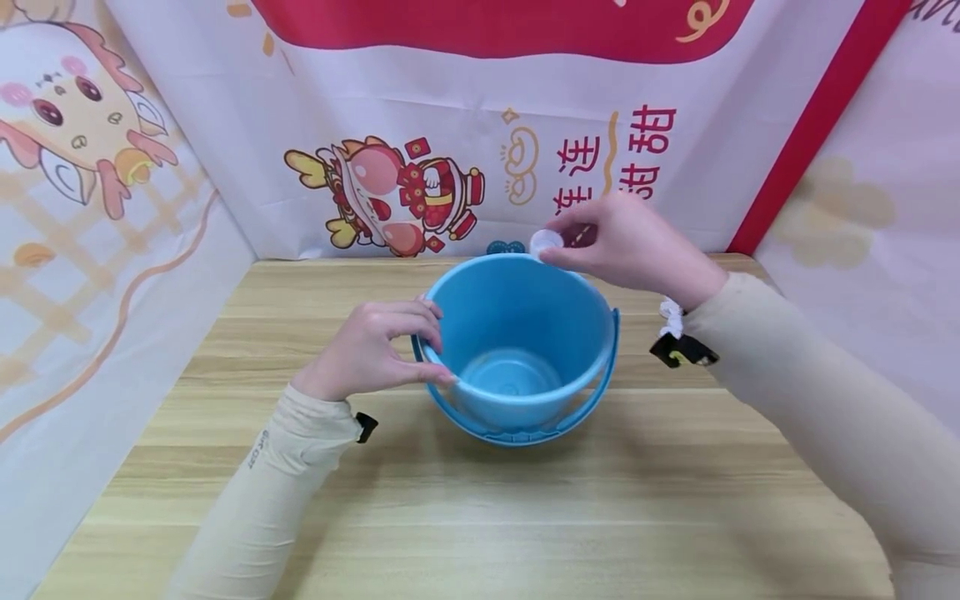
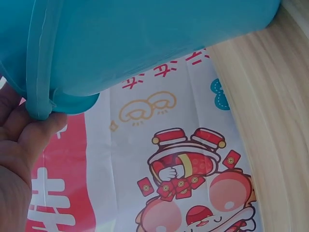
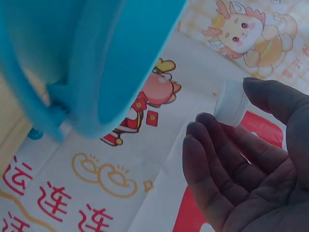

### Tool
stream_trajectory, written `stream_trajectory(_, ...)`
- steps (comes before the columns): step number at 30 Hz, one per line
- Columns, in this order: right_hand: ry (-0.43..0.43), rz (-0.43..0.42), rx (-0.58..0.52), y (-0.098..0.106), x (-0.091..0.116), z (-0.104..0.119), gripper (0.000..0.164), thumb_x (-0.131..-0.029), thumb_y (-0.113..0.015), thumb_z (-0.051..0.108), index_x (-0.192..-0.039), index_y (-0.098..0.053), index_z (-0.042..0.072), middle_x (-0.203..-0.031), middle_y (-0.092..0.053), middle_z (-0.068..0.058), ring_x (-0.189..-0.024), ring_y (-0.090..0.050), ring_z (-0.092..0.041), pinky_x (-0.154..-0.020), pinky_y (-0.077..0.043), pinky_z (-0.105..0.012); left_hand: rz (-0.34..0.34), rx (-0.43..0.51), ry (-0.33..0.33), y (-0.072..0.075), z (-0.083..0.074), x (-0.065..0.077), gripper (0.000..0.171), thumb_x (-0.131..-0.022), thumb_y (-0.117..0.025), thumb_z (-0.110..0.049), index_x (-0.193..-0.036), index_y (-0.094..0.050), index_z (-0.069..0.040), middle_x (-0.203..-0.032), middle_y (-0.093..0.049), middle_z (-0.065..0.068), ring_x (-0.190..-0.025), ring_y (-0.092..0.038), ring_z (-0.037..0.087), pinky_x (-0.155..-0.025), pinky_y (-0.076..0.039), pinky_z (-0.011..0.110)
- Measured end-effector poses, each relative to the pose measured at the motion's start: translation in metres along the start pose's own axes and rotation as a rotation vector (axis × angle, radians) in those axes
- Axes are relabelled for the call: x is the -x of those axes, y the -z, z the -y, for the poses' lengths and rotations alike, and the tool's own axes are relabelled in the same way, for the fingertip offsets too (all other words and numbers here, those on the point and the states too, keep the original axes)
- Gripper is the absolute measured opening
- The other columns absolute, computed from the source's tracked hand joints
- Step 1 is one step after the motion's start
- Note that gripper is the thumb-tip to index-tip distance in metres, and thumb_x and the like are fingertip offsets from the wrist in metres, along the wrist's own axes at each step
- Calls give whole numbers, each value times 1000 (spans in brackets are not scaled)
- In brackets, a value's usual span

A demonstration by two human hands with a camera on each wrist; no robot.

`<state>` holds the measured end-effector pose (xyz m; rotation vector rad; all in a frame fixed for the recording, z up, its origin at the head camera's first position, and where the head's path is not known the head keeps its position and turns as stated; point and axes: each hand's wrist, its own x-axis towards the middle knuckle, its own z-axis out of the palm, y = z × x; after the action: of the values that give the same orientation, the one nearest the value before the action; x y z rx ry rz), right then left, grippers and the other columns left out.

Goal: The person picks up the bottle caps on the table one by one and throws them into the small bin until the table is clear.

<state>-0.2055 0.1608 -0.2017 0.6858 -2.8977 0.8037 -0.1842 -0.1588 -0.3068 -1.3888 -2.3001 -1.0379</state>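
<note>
A light blue plastic bucket [image 1: 517,304] stands upright on the wooden table, its mouth facing up and nothing visible on its floor. My left hand [image 1: 378,346] grips the left side of its rim, with the thumb on the front edge. In the left wrist view the fingers lie by the joint of the handle [image 2: 41,63]. My right hand [image 1: 630,250] pinches a small white ridged bottle cap [image 3: 231,103] between thumb and fingertips. In the head view the cap overlaps the bucket's far right rim.
The bucket's blue handle [image 1: 517,435] hangs down along its front. Behind the wooden tabletop [image 1: 480,525] rises a printed cloth backdrop [image 1: 450,92], with more printed cloth on the left and right. Black straps [image 1: 684,350] sit at the wrists.
</note>
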Motion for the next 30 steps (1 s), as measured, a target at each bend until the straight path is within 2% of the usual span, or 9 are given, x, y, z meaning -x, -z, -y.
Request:
stream_trajectory(5,38,60,11,-9,-19,12,47,-85,-77,42,-123,-71,16,-103,-72,-1,-87,-66,-16,-73,-59,-34,9,-4,6,-1,1,-1,31,-66,-94,-24,-89,-75,-13,-96,-73,-3,-106,-66,29,-93,-53,47)
stream_trajectory(11,50,95,8,-18,-31,24,48,-86,-76,43,-124,-71,16,-102,-72,0,-86,-66,-15,-74,-59,-33,11,12,1,-2,2,-2,32,-66,-94,-25,-90,-76,-14,-95,-73,-4,-108,-65,28,-96,-52,45)
stream_trajectory(19,75,149,22,-26,-38,29,46,-86,-75,45,-124,-71,19,-103,-72,2,-88,-65,-13,-77,-58,-33,-5,20,17,-2,0,-1,31,-69,-92,-29,-91,-76,-14,-96,-73,-4,-107,-65,27,-94,-53,46)
stream_trajectory(25,114,153,20,-30,-39,28,42,-87,-75,43,-121,-72,19,-101,-72,4,-86,-65,-13,-75,-58,-32,-7,25,12,-2,2,0,30,-68,-92,-28,-90,-76,-15,-97,-73,-5,-108,-65,27,-94,-53,45)
stream_trajectory(30,111,169,26,-33,-40,31,43,-87,-74,43,-123,-72,20,-102,-72,4,-87,-65,-12,-76,-58,-32,-4,23,8,-3,4,1,30,-69,-91,-30,-90,-76,-15,-97,-73,-5,-108,-65,27,-94,-53,45)
